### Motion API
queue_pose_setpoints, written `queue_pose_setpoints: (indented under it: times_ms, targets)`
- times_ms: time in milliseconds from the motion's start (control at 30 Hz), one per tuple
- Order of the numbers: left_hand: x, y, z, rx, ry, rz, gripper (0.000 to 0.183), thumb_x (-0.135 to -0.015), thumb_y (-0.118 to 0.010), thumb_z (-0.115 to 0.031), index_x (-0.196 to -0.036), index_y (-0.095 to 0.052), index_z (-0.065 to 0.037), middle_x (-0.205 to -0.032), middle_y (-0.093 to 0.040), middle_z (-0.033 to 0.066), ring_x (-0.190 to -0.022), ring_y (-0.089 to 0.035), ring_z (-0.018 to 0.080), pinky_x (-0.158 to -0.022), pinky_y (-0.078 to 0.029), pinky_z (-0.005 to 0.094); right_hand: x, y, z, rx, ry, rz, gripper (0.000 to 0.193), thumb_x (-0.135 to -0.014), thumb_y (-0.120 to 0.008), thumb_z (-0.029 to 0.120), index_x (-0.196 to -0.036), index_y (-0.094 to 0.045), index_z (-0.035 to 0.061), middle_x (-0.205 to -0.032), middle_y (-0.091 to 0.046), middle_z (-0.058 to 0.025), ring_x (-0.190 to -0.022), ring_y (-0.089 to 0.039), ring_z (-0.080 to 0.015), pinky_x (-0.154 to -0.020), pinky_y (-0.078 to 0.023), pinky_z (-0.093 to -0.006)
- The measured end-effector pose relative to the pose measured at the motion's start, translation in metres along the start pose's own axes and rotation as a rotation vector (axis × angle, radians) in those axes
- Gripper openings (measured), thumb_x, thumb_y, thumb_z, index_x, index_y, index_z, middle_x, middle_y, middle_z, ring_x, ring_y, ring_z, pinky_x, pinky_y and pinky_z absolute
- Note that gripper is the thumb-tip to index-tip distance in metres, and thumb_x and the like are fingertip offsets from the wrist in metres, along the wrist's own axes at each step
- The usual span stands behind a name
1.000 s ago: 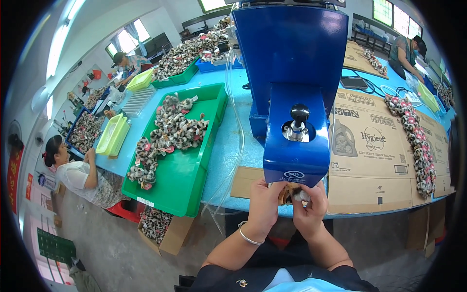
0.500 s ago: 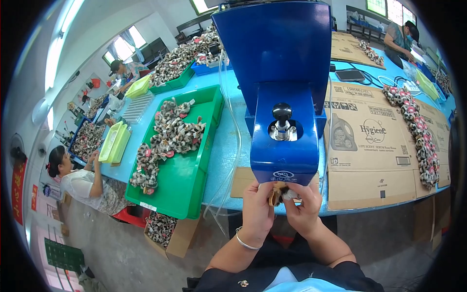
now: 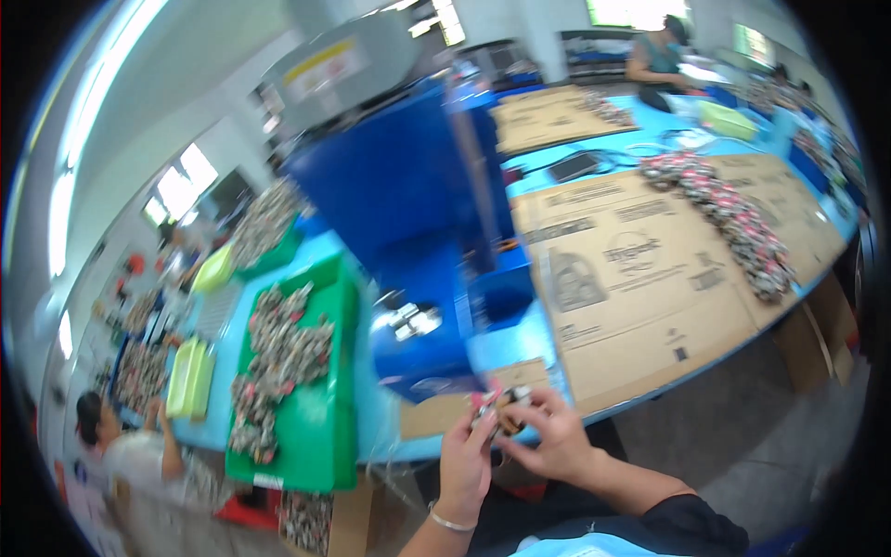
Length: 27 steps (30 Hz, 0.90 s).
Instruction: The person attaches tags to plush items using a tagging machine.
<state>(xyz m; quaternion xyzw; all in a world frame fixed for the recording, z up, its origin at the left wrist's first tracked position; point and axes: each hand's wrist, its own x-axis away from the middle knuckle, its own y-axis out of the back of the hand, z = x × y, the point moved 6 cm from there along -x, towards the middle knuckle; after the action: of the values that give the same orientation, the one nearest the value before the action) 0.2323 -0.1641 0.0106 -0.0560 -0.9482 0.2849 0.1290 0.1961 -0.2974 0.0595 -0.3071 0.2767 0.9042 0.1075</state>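
1. Pinching from its left side, the left hand (image 3: 466,462) has its thumb and fingers nearly closed on a small plush piece (image 3: 504,414); a pale bracelet (image 3: 451,523) circles that wrist.
2. Gripping the same piece from its right side, the right hand (image 3: 549,438) has its thumb and fingertips drawn in, with only a narrow gap filled by the plush.
3. The plush piece, mottled brown, black and white with a bit of pink, sits between both hands near the table's front edge; its finer details are blurred.
4. Just beyond lies a small cardboard piece (image 3: 432,418), beneath the front of a blue machine (image 3: 418,278).
5. To the left, a green tray (image 3: 325,436) holds a cluster of plush pieces (image 3: 278,348).
6. To the right, a large flattened carton (image 3: 631,288) covers part of the light-blue table (image 3: 520,336), with a long row of plush pieces (image 3: 729,223) across it.
7. Farther left, a seated person (image 3: 130,457) in a pale top reaches toward a yellow-green basket (image 3: 190,382).
8. Past the carton lies a dark phone-like slab (image 3: 575,167); farther back, another person (image 3: 657,67) bends over the table.
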Motion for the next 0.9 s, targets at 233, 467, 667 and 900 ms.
queue_pose_setpoints:
  times_ms: [233,467,667,900]
  targets:
    - [-0.009,-0.056,0.051,-0.169,0.066,0.208,0.030,-0.093,-0.057,-0.008,-0.122,-0.056,0.002,-0.103,-0.064,0.0048,-0.086,-0.058,0.0079,-0.077,-0.044,0.0202,0.027,0.049,-0.034,0.107,-0.010,-0.119,0.031,-0.068,-0.073,0.005,-0.097,-0.062,0.0073,-0.085,-0.059,-0.0114,-0.073,-0.062,-0.0284,-0.061,-0.052,-0.0343]
    - [-0.012,-0.112,0.063,-0.344,0.162,0.432,0.039,-0.093,-0.055,-0.009,-0.130,-0.048,0.002,-0.124,-0.056,0.0107,-0.115,-0.052,0.0165,-0.092,-0.044,0.0292,-0.026,0.176,-0.155,0.347,-0.071,-0.340,0.022,-0.073,-0.067,0.003,-0.093,-0.057,0.0061,-0.089,-0.060,-0.0151,-0.078,-0.061,-0.0342,-0.067,-0.050,-0.0411]
    - [-0.011,-0.071,0.073,-0.501,0.370,0.478,0.031,-0.094,-0.053,-0.011,-0.122,-0.055,0.002,-0.116,-0.061,0.0115,-0.107,-0.058,0.0180,-0.093,-0.044,0.0304,-0.105,0.295,-0.312,0.755,-0.202,-0.458,0.022,-0.078,-0.064,0.008,-0.098,-0.056,0.0117,-0.095,-0.058,-0.0124,-0.084,-0.061,-0.0346,-0.072,-0.050,-0.0439]
    - [-0.029,-0.002,0.088,-0.465,0.312,0.286,0.024,-0.093,-0.058,-0.013,-0.115,-0.061,-0.003,-0.104,-0.066,0.0086,-0.092,-0.063,0.0152,-0.083,-0.051,0.0298,-0.157,0.299,-0.400,0.725,-0.388,-0.587,0.025,-0.080,-0.064,0.009,-0.102,-0.055,0.0148,-0.101,-0.056,-0.0133,-0.090,-0.059,-0.0350,-0.074,-0.049,-0.0442]
